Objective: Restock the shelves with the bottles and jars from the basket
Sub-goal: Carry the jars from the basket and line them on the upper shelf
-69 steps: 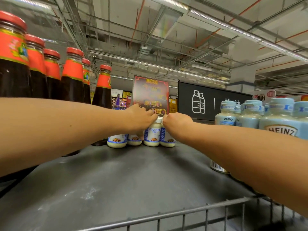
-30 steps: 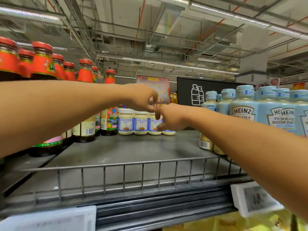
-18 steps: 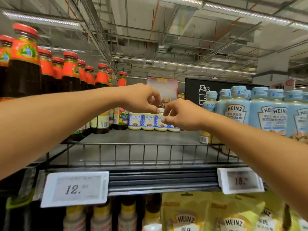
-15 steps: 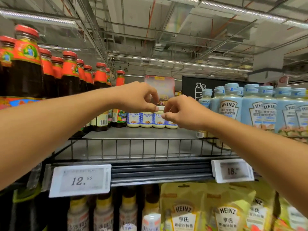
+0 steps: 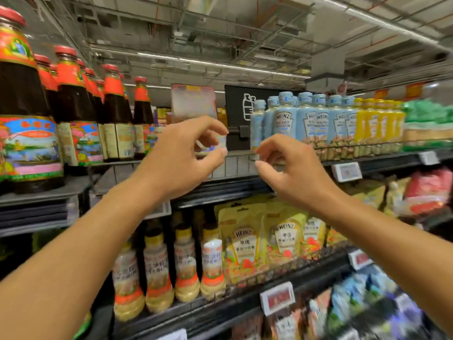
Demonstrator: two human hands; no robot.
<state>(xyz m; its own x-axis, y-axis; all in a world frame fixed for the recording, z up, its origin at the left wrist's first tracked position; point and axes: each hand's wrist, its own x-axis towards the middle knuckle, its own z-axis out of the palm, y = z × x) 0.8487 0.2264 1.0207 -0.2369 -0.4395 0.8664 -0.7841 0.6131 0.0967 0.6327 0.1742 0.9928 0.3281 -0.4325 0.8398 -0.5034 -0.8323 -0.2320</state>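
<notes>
The left hand's fingers (image 5: 217, 127) were half curled, forefinger arched over the thumb with a clear gap between them, and they gripped nothing; the right hand's fingers (image 5: 268, 143) were curled the same way, thumb and forefinger apart, also with nothing in them. The left hand (image 5: 181, 158) and the right hand (image 5: 291, 168) hung side by side in the air before the front edge of the top shelf (image 5: 235, 168), near each other but not touching. Through the gap in the left hand a small white jar (image 5: 221, 141) showed, standing far back on that shelf and blurred. Along the shelf's left end stood dark sauce bottles (image 5: 73, 106) with red caps; towards its right end stood pale blue Heinz bottles (image 5: 308, 116), then yellow bottles (image 5: 377, 119). A price tag (image 5: 346, 171) hung on the front edge. On the shelf below stood dressing bottles (image 5: 183, 263) and, to their right, yellow Heinz pouches (image 5: 245, 241).
</notes>
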